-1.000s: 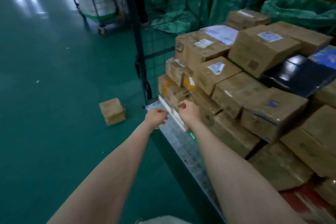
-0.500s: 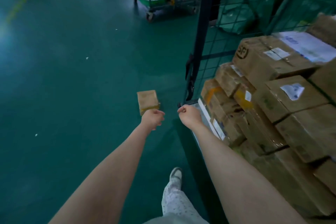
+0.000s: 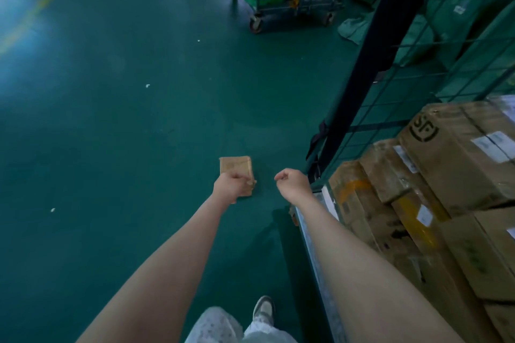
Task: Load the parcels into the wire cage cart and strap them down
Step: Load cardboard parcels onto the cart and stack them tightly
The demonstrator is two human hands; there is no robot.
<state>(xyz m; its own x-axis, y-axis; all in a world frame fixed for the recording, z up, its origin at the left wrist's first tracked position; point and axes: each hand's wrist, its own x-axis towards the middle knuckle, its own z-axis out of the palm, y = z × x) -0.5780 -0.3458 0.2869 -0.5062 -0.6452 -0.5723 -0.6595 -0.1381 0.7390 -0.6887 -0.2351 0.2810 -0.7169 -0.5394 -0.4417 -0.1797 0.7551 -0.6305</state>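
- Now, on the green floor [image 3: 111, 147], left of the cart's corner, one small parcel [image 3: 235, 166] lies loose, not yet loaded.
- The left hand [image 3: 229, 186] hangs in front of that parcel's near edge with its fingers curled into a fist. Nothing shows inside it, and I cannot tell whether it touches the cardboard or only overlaps it from this angle.
- The right hand [image 3: 292, 182] is also curled, thumb against forefinger, with nothing visible in it, just beside the wire cage cart [image 3: 315, 231] at its front left corner.
- Stacked parcels [image 3: 451, 153] fill the cart up to its front edge, and no strap crosses them in view.
- Risks, as I judge them:
  - Bending for the floor parcel could knock a shoulder or head on the dark corner post [image 3: 362, 92].
  - A one-handed grab may let the small box slip.
  - With no strap on, nudging the cart while leaning on it could shake boxes off the open front edge.
  - A foot [image 3: 263, 309] near the cart's base could catch it.
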